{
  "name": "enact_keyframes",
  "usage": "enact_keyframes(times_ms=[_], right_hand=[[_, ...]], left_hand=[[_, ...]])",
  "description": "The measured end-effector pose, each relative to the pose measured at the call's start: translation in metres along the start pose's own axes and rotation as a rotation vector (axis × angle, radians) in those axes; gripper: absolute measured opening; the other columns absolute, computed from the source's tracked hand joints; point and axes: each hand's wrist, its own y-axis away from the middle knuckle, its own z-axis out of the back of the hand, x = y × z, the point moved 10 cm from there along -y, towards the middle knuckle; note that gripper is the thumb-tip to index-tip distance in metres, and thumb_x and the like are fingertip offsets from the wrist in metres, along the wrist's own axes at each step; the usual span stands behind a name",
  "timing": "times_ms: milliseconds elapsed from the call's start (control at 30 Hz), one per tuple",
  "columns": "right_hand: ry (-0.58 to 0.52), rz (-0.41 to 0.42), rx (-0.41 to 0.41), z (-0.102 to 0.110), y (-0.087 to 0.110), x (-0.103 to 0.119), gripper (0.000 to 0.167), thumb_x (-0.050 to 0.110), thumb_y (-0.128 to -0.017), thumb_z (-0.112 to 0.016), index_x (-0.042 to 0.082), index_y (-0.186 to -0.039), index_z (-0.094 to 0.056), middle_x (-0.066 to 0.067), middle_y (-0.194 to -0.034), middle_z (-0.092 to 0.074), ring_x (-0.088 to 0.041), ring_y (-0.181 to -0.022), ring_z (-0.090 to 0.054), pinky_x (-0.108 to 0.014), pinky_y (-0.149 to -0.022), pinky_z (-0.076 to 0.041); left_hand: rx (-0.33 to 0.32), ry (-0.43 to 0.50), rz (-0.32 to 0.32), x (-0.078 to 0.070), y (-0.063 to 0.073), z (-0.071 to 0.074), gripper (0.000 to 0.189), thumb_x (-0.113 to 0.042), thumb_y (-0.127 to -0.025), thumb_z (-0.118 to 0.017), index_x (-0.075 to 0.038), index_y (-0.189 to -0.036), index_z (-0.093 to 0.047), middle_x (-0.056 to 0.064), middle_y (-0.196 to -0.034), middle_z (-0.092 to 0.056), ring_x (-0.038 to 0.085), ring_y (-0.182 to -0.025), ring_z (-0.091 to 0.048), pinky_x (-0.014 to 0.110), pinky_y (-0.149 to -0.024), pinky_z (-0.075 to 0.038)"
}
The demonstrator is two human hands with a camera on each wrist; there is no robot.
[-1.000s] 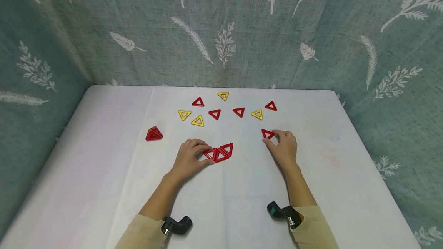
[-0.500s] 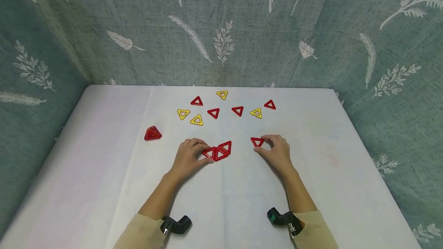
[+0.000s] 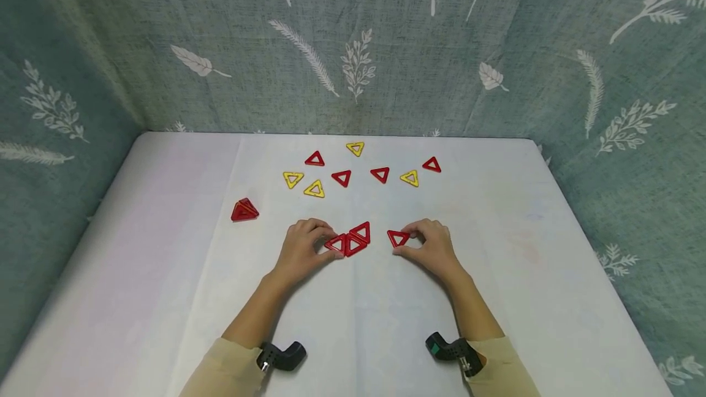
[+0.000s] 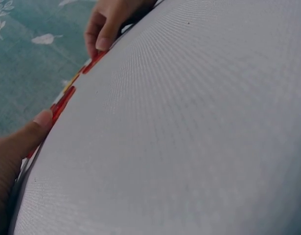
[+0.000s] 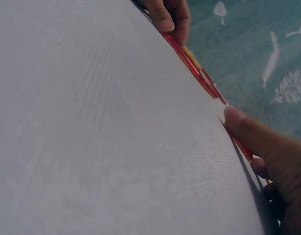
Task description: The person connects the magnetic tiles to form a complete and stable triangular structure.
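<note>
- While pinching red triangle row [image 3: 348, 244] by its left end in left hand [image 3: 300, 251], could skew it by squeezing.
- Pinching lone red triangle [image 3: 398, 233] just right in right hand [image 3: 431, 246], might join crookedly if tilted.

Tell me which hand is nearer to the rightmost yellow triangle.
Right. The right hand is on the person's side of the yellow triangle, pinching a red triangle; the left hand is farther off, well to its left.

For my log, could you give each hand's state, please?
Left hand: holding the leftmost clustered red plastic triangle.
Right hand: holding a separate red plastic triangle.
</note>
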Motion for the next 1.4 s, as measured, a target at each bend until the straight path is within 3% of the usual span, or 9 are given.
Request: enact_keyframes(times_ms=[233,467,667,933,1400], right_hand=[[-0.003,0.011,0.057,-0.006,0.002,0.006,0.044,0.029,-0.063,-0.088,0.011,-0.098,-0.069,0.003,-0.080,-0.058,-0.014,-0.078,-0.047,-0.035,-0.074,-0.034],[-0.009,0.098,0.091,-0.014,0.004,0.014,0.044,0.030,-0.062,-0.088,0.013,-0.098,-0.069,0.006,-0.079,-0.057,-0.010,-0.076,-0.044,-0.032,-0.072,-0.034],[-0.032,0.143,0.075,-0.016,0.006,0.021,0.041,0.029,-0.061,-0.089,0.015,-0.094,-0.070,0.008,-0.075,-0.054,-0.007,-0.074,-0.043,-0.031,-0.071,-0.033],[-0.032,0.226,0.047,-0.019,0.010,0.035,0.036,0.028,-0.063,-0.088,0.014,-0.090,-0.069,0.006,-0.074,-0.058,-0.007,-0.075,-0.046,-0.032,-0.072,-0.036],[-0.024,0.302,0.019,-0.024,0.011,0.045,0.035,0.027,-0.063,-0.088,0.014,-0.091,-0.070,0.006,-0.073,-0.060,-0.008,-0.075,-0.051,-0.031,-0.072,-0.038]], left_hand=[[-0.006,-0.001,-0.026,-0.005,0.000,0.001,0.037,-0.035,-0.067,-0.084,-0.014,-0.094,-0.071,0.003,-0.105,-0.061,0.021,-0.100,-0.052,0.042,-0.088,-0.039],[0.016,-0.024,-0.070,-0.010,0.001,0.000,0.035,-0.034,-0.070,-0.083,-0.013,-0.096,-0.072,0.003,-0.104,-0.062,0.021,-0.101,-0.052,0.042,-0.089,-0.040],[0.052,-0.047,-0.119,-0.013,0.002,-0.005,0.038,-0.033,-0.075,-0.079,-0.014,-0.107,-0.073,0.003,-0.107,-0.061,0.021,-0.103,-0.052,0.043,-0.090,-0.040],[0.068,-0.051,-0.111,-0.012,0.002,-0.007,0.038,-0.033,-0.076,-0.078,-0.014,-0.108,-0.073,0.004,-0.109,-0.061,0.021,-0.104,-0.051,0.042,-0.090,-0.040],[0.061,-0.061,-0.121,-0.014,0.002,-0.007,0.037,-0.033,-0.076,-0.078,-0.014,-0.106,-0.073,0.004,-0.107,-0.062,0.020,-0.102,-0.052,0.041,-0.089,-0.041]])
